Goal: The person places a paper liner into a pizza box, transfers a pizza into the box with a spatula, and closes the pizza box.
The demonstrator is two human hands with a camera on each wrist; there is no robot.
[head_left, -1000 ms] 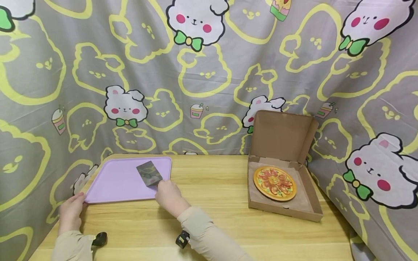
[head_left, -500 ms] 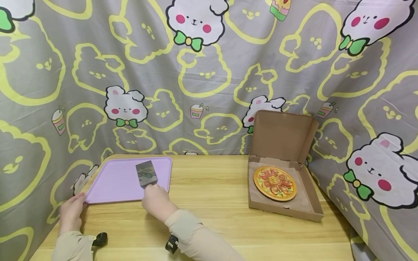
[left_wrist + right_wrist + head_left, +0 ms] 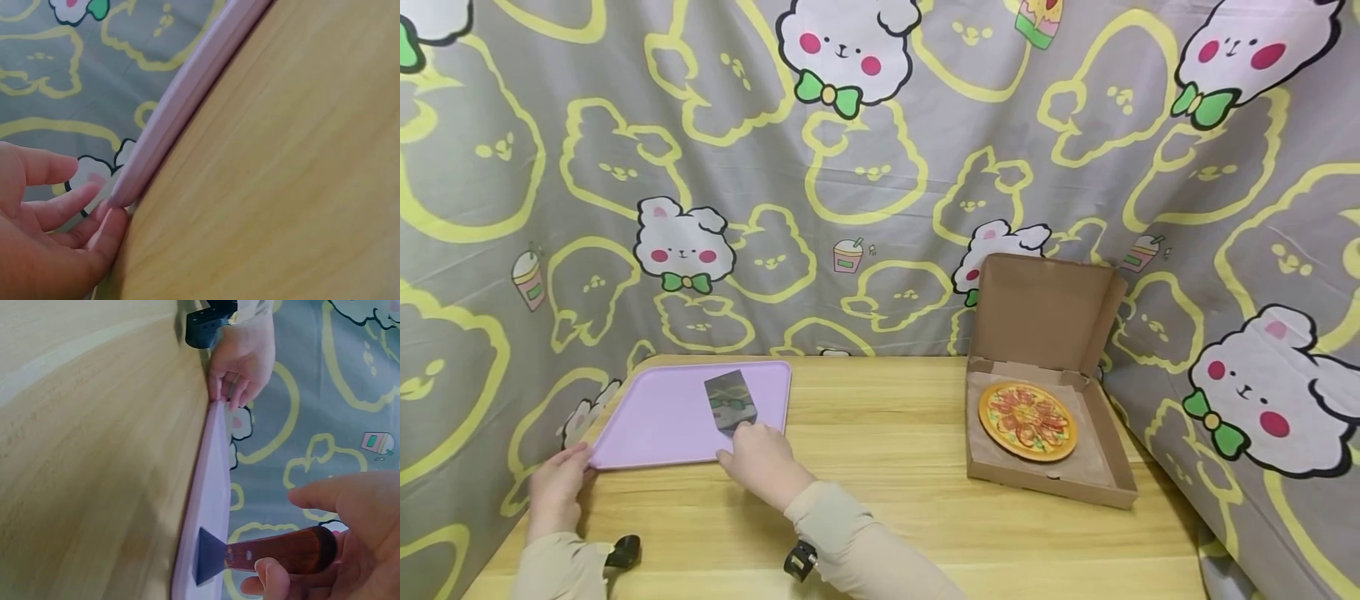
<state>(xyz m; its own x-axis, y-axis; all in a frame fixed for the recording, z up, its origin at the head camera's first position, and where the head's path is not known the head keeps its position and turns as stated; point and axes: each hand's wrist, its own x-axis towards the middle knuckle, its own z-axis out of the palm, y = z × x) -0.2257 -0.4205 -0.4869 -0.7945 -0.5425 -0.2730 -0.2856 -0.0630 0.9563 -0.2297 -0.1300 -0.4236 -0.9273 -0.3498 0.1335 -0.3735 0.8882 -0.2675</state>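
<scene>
A lilac tray (image 3: 655, 417) lies on the left part of the wooden table. Its near left corner is pinched between the thumb and a finger of my left hand (image 3: 556, 487), as the left wrist view shows. My right hand (image 3: 763, 462), over the tray's near edge, holds a spatula with a flat shiny metal blade (image 3: 730, 402) and a reddish-brown handle (image 3: 284, 550). In the right wrist view the fingers curl around the handle loosely, while the thumb stands off it. The blade is over the tray; whether it touches the surface I cannot tell.
An open cardboard pizza box (image 3: 1052, 492) stands on the right, its lid up against the curtain. A pizza (image 3: 1028, 421) lies inside on brown paper. Patterned curtain (image 3: 880, 192) hangs behind the wooden table (image 3: 880, 433) and at both sides.
My right hand has moved left with the spatula, whose blade has turned to point more directly away. The right thumb now sticks out to the side. My left hand stays at the tray corner.
</scene>
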